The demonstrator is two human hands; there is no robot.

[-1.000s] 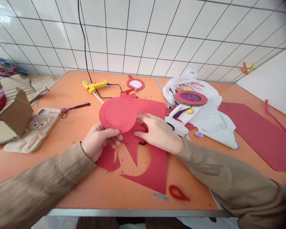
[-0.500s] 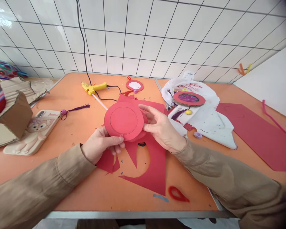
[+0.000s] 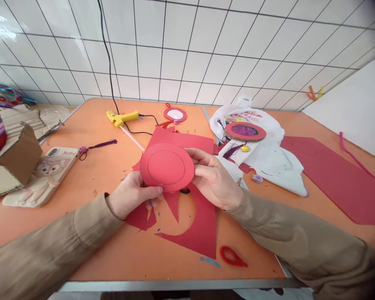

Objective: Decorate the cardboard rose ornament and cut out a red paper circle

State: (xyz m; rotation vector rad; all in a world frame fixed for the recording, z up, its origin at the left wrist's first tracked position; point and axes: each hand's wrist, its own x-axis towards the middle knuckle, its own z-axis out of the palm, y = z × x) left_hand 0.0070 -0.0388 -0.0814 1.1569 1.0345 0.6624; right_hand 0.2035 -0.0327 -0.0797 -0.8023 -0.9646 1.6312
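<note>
A red paper disc [image 3: 166, 166] with a smaller circle drawn on it is held up over the middle of the table. My left hand [image 3: 133, 195] pinches its lower left edge, thumb on the front. At its right edge, my right hand [image 3: 217, 179] grips it between thumb and fingers. Beneath lies a cut red sheet [image 3: 206, 225] with a curved opening and pointed scraps. Whether more than one layer is in my hands cannot be made out now.
A yellow glue gun [image 3: 121, 118] lies behind, its cord running up the wall. On the left are a phone [image 3: 46, 177] and cardboard [image 3: 18, 154]. A white plastic bag [image 3: 276, 160] with a framed red disc [image 3: 245, 131] is at right.
The disc has moved slightly right and down and leans back more. My right hand's fingers have closed on its edge, and the separate layers seen behind it before no longer show.
</note>
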